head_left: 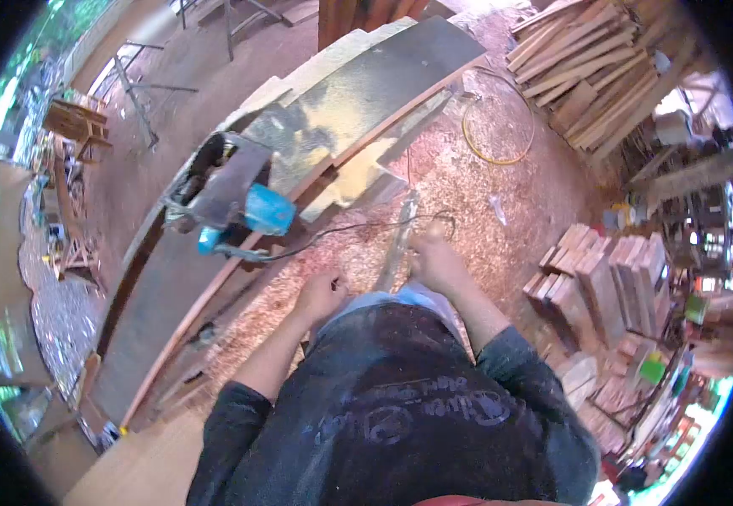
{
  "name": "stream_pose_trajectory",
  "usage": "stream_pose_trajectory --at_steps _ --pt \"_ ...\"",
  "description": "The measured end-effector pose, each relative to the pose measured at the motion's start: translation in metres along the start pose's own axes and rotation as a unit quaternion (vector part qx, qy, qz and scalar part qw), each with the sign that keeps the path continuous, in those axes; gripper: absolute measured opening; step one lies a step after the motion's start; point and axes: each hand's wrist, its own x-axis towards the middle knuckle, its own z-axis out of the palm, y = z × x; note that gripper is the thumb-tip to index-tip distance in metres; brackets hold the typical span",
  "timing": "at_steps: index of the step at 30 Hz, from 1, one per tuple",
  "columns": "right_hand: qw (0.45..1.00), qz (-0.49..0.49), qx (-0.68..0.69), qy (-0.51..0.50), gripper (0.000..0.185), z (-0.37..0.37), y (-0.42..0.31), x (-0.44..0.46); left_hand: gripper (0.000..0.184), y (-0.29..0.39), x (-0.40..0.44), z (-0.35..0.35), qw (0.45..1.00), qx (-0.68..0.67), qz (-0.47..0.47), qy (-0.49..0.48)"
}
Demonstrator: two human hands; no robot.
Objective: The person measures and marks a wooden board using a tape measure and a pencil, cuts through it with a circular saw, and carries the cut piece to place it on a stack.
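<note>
My left hand (322,293) is curled closed in front of my body, low beside the long curved workbench (164,278). I make out nothing in its fingers. My right hand (435,255) is held lower right of the machine, fingers closed; what they hold, if anything, is too blurred to tell. Close by it run a dark power cord (358,224) and a narrow grey strip (396,244). On the bench sits a blue and grey power tool (269,211), apart from both hands, with the cord trailing from it toward my right hand.
Wood shavings (501,228) cover the floor, where a yellow hose loop (466,135) lies. Stacked boards (594,274) stand at right, and a pile of long wood strips (585,72) lies at upper right. Metal stands (134,101) are at upper left.
</note>
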Motion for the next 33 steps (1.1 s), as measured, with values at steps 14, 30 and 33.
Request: stream_pose_trajectory --at_steps 14,30,33 --pt "0.978 0.206 -0.028 0.017 0.029 -0.235 0.337 -0.065 0.064 0.079 0.266 0.003 0.716 -0.483 -0.25 0.438" --pt "0.958 0.198 0.046 -0.2 0.028 -0.212 0.483 -0.025 0.075 0.159 0.317 0.074 0.633 -0.351 -0.356 0.591" --pt "0.951 0.191 -0.053 -0.236 0.03 -0.258 0.472 0.079 0.075 0.105 0.309 0.138 0.62 -0.534 -0.282 0.501"
